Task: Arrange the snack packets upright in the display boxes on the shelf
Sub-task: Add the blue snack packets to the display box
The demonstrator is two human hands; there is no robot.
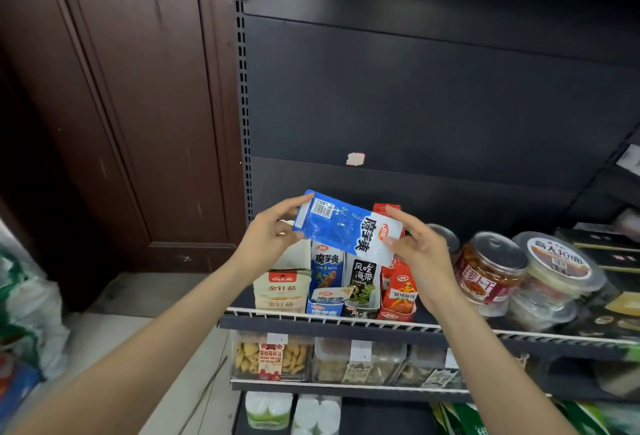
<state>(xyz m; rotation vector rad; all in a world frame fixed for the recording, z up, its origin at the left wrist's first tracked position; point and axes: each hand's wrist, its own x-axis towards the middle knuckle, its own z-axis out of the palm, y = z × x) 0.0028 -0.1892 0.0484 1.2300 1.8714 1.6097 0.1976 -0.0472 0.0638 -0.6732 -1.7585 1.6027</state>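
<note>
A blue and white snack packet [346, 227] hangs tilted on its side above the shelf, held at both ends. My left hand [268, 239] pinches its barcode end. My right hand [420, 251] pinches its white logo end. Below stand several display boxes on the wire-edged shelf [329, 318]: a beige box [280, 291], a blue box [325, 305] with matching blue packets upright, a black seaweed box [362, 296] and a red box [398, 299].
Round plastic jars [488, 268] and lidded tubs [557, 265] crowd the shelf to the right. Clear bins of snacks [273, 356] fill the lower shelf. A dark wooden door [114, 105] stands at left, with bags [27, 313] on the floor.
</note>
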